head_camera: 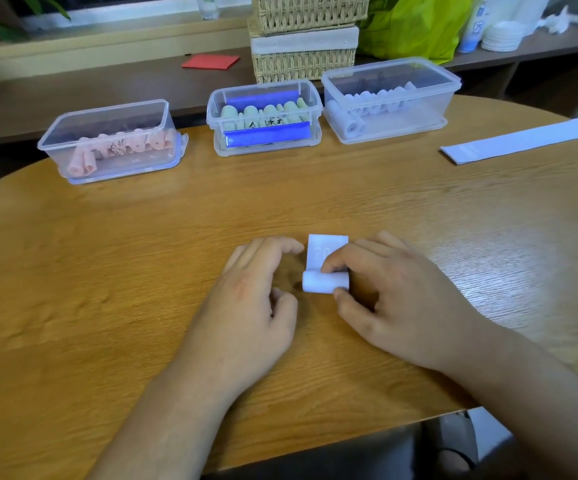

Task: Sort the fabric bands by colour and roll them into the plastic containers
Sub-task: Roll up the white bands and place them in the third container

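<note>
Wooden counter: right hand pinches half-rolled pale band to hold coil tight; left hand beside it, loosely curled, empty; matching container behind.

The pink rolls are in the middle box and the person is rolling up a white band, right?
Not quite. The head view shows the pink rolls in the left box; the middle box holds green rolls. The right hand is indeed rolling up a white band.
</note>
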The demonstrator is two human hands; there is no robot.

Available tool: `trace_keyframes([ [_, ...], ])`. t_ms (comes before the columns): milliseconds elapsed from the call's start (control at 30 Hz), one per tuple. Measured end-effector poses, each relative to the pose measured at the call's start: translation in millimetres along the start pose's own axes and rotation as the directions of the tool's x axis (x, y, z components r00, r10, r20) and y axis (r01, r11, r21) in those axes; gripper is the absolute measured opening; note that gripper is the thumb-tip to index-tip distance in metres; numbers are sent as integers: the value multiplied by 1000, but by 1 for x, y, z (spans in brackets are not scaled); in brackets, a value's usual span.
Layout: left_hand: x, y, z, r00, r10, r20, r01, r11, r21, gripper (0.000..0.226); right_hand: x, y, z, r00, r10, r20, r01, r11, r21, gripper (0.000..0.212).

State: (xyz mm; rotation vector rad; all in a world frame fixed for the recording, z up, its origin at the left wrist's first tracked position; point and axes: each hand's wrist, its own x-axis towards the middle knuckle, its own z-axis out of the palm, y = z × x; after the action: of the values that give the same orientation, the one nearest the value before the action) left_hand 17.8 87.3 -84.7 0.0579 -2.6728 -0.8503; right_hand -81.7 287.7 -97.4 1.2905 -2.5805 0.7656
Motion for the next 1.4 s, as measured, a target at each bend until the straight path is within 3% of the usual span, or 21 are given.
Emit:
trace_keyframes([
  [200,-1,-1,2,997,74,19,-74,997,12,50,2,-1,4,1000,5,-22,-6,998,-61,23],
  [400,0,-6,6,996,25,84,-31,997,69,66,2,0,5,998,43,-48,-49,990,-130,39],
  [600,3,-7,9,992,-7,124,-8,993,118,75,2,-2,3,994,-61,-89,49,990,-130,21],
  [1067,3,-2,7,995,-53,86,45,995,89,70,29,-3,4,994,106,-32,-110,933,-343,38],
  [1167,2,-3,7,995,-55,79,49,996,79,70,39,-3,7,987,147,-64,-160,917,-364,30],
  [1300,1,-2,5,997,-71,33,71,997,14,70,39,-1,8,977,163,-141,-196,942,-272,24],
  [1400,1,-5,4,997,-65,-32,64,998,-28,66,33,-1,6,953,247,-174,-233,967,100,21],
])
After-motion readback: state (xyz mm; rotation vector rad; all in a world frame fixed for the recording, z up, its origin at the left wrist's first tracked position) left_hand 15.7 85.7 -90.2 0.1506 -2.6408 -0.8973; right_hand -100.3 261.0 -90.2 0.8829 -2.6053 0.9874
